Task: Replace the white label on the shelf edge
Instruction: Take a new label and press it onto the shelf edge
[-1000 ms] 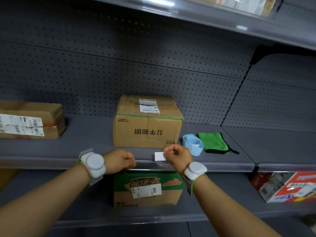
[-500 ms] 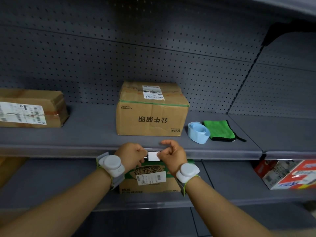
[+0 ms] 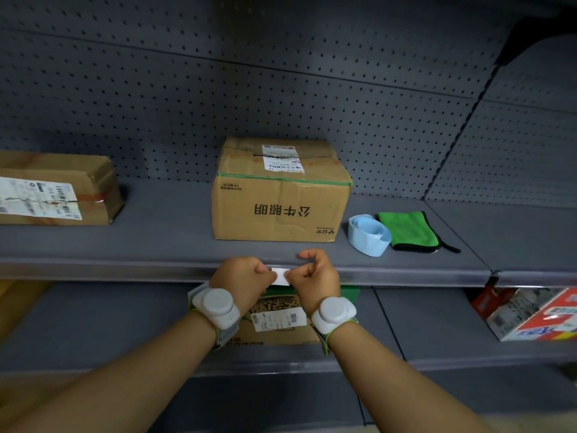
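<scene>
The left hand [image 3: 242, 281] sits at nine o'clock of the white label [image 3: 280, 276], fingers curled, pinching its left edge. The label lies against the shelf edge [image 3: 125, 266], dead centre between both fists. At three o'clock the right hand [image 3: 315, 278] pinches the other edge. If they pull unevenly, I reckon it could tear or seat crooked.

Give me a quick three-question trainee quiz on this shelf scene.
1. True or false: both hands hold the label at the shelf edge.
2. What lies right of the blue roll? A) green cloth B) scissors C) bottle
3. Fill in: the middle box has its print ____.

Key: 1 true: left hand and right hand pinch it. 2 A, the cloth. 3 upside down.
</scene>
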### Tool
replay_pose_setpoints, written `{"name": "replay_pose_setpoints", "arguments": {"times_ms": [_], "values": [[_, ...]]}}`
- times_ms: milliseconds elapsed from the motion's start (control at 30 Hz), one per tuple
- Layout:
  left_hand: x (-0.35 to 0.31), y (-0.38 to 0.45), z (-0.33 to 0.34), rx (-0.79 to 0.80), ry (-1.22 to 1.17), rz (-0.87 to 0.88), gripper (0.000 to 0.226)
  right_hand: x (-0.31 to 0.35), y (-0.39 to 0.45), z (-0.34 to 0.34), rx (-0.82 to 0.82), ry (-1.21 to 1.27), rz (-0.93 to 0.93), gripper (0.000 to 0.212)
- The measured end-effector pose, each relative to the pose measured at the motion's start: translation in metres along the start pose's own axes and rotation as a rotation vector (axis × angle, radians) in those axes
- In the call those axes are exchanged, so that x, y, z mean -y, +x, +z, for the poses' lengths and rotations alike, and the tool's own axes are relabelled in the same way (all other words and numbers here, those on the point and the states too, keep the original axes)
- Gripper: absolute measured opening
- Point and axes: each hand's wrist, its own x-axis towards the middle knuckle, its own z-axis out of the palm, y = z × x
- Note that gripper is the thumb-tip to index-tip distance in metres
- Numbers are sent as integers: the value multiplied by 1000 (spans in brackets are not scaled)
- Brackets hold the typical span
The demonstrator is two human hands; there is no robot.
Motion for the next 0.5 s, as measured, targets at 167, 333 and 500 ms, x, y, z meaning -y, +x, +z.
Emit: {"name": "replay_pose_setpoints", "arguments": {"times_ms": [167, 333, 500], "values": [[1, -1, 3, -33, 25, 4, 23, 0, -2, 3, -61, -17, 3, 31], [0, -3, 4, -43, 38, -2, 23, 0, -1, 5, -71, -36, 5, 29], [1, -2, 4, -40, 53, -2, 24, 2, -2, 5, -84, -42, 20, 28]]}}
